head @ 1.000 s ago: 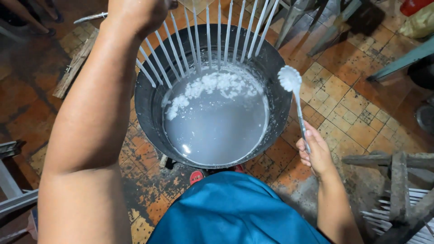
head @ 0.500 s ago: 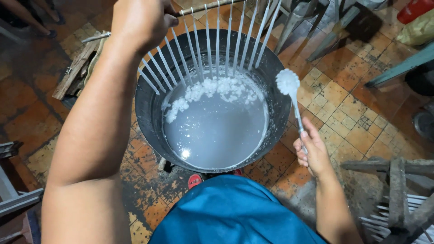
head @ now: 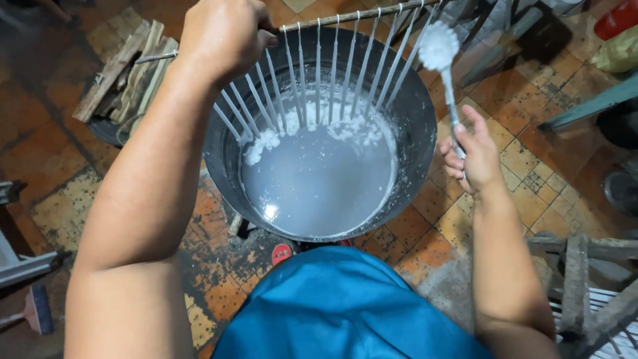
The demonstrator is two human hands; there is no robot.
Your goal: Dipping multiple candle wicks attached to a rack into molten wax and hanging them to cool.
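Left hand [head: 222, 36], upper left of frame: grip clenched around a metal rod [head: 345, 14] strung with thin white candles [head: 319, 80], hanging over the dark pot [head: 415, 113] of pale wax. Right hand [head: 475, 156], right of pot: grip pinching a wax-caked ladle [head: 440, 50].

Both arms bare from shoulder down, no sleeves visible. Left arm [head: 143, 219] broad and thick through the forearm, smooth, no watch or band. Left hand [head: 222, 36] bare, no glove, no rings seen; knuckles rounded. Right arm [head: 508, 279] slimmer in view, also bare at the wrist. Right hand [head: 475, 156] ungloved, fingers [head: 452, 166] short, nails plain. Between the two arms, nearest the camera: teal-blue garment [head: 345, 309], smooth slightly shiny fabric, a few soft creases, no print or seams showing. Just beyond the garment's far edge, a small red bit [head: 282, 252], likely footwear, can't tell for sure.
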